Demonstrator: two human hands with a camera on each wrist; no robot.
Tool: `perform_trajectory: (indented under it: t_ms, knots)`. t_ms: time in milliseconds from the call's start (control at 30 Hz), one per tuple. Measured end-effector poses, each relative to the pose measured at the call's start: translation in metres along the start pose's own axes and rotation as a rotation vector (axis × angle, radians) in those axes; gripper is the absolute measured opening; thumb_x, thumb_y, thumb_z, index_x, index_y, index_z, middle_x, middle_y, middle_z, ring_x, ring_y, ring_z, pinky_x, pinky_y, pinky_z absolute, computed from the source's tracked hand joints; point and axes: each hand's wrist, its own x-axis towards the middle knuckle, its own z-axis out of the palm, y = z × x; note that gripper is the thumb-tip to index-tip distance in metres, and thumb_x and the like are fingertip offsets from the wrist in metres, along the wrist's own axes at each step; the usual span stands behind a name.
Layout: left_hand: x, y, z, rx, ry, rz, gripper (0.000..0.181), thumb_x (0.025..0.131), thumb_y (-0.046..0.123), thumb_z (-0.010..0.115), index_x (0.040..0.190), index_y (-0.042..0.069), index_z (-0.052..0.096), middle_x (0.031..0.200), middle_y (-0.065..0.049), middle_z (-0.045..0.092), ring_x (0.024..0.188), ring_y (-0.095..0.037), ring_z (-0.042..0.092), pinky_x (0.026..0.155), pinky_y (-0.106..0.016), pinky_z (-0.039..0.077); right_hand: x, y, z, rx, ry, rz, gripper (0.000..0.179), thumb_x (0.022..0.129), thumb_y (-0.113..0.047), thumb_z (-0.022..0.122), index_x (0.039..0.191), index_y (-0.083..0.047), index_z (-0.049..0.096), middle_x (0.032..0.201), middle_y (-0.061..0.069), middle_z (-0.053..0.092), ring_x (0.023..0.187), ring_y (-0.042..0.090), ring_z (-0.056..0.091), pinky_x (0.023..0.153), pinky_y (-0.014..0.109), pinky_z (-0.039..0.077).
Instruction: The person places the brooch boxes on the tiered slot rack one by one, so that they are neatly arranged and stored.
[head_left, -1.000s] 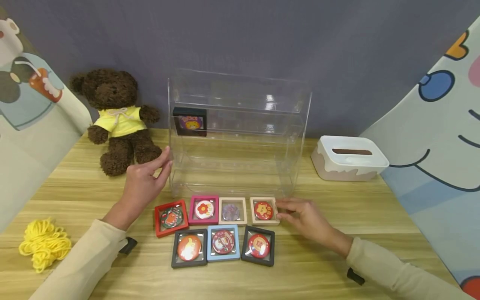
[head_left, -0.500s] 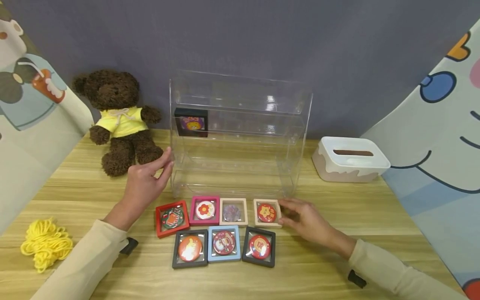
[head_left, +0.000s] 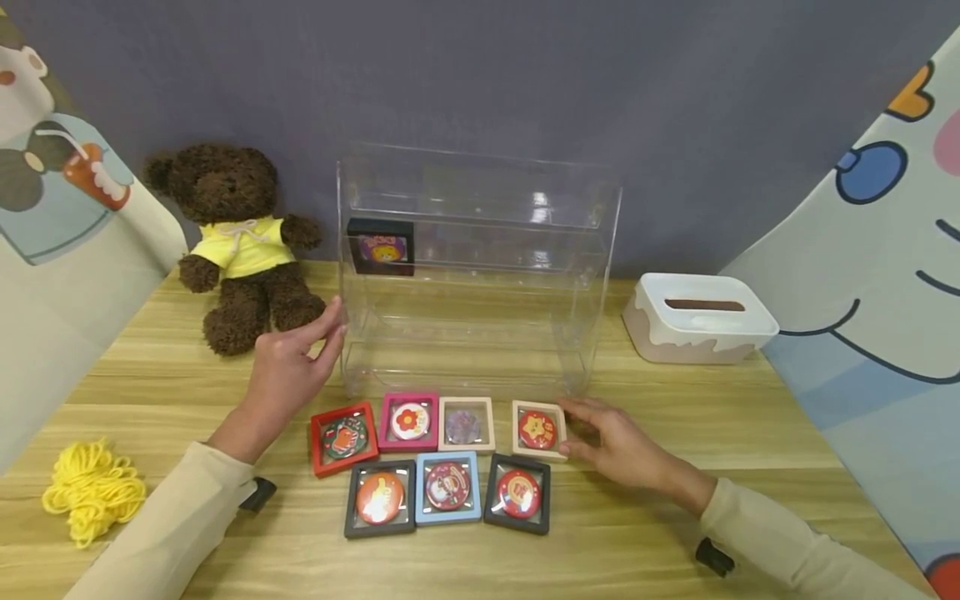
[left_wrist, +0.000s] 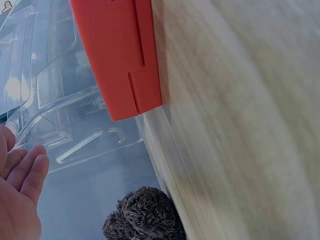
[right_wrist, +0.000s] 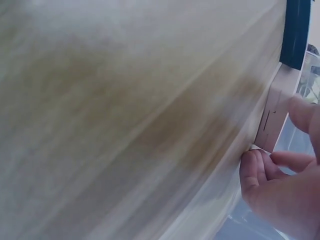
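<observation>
My left hand [head_left: 288, 358] is at the left side edge of a clear plastic display rack [head_left: 480, 375], thumb and forefinger pinching that edge. My right hand [head_left: 618, 442] grips the right side of a beige square frame [head_left: 538, 455] holding a red star badge; the frame lies flat on the table. Left of it lie another beige frame [head_left: 467, 446] with a purple badge, a pink frame [head_left: 409, 446] and a red frame [head_left: 345, 471]. A blue frame [head_left: 447, 518] lies between two dark frames in the nearer row. A black frame [head_left: 382, 268] stands in the rack's upper left.
A brown teddy bear [head_left: 240, 250] in a yellow top sits left of the rack. Yellow yarn [head_left: 93, 492] lies at the table's left front. A white-topped tissue box [head_left: 701, 321] stands to the right. A grey curtain [head_left: 480, 75] hangs behind.
The beige star-badge frame has slid slightly right and towards me with my right hand, widening the gap to the other beige frame. My left hand stays at the rack.
</observation>
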Motion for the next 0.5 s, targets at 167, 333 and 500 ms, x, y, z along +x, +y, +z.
perform_trajectory:
  t_ms: [167, 333, 500]
  knots:
    - [-0.0008, -0.0004, 0.0007, 0.001, 0.010, -0.001, 0.043, 0.074, -0.005, 0.075, 0.116, -0.003, 0.066, 0.087, -0.019, 0.069, 0.030, -0.007, 0.033, 0.033, -0.025, 0.027, 0.0015, 0.0053, 0.0006, 0.053, -0.026, 0.010, 0.058, 0.084, -0.015, 0.073, 0.130, 0.013, 0.049, 0.116, 0.019, 0.058, 0.098, 0.029, 0.060, 0.080, 0.037, 0.051]
    - [-0.0013, -0.0014, 0.0012, 0.005, 0.011, -0.002, 0.043, 0.074, -0.004, 0.075, 0.116, -0.003, 0.066, 0.087, -0.019, 0.069, 0.030, -0.007, 0.033, 0.033, -0.025, 0.027, 0.0021, 0.0057, 0.0017, 0.085, -0.003, 0.069, 0.055, 0.082, -0.014, 0.076, 0.127, 0.009, 0.053, 0.105, 0.009, 0.060, 0.090, 0.023, 0.058, 0.073, 0.032, 0.050]
    - [-0.0015, -0.0017, 0.0018, 0.001, 0.011, 0.002, 0.043, 0.074, -0.004, 0.075, 0.116, -0.003, 0.066, 0.087, -0.019, 0.069, 0.030, -0.006, 0.033, 0.033, -0.025, 0.026, 0.0004, 0.0066, 0.0046, 0.114, 0.044, 0.098, 0.052, 0.080, -0.013, 0.078, 0.122, 0.008, 0.057, 0.103, 0.010, 0.060, 0.088, 0.024, 0.059, 0.071, 0.034, 0.051]
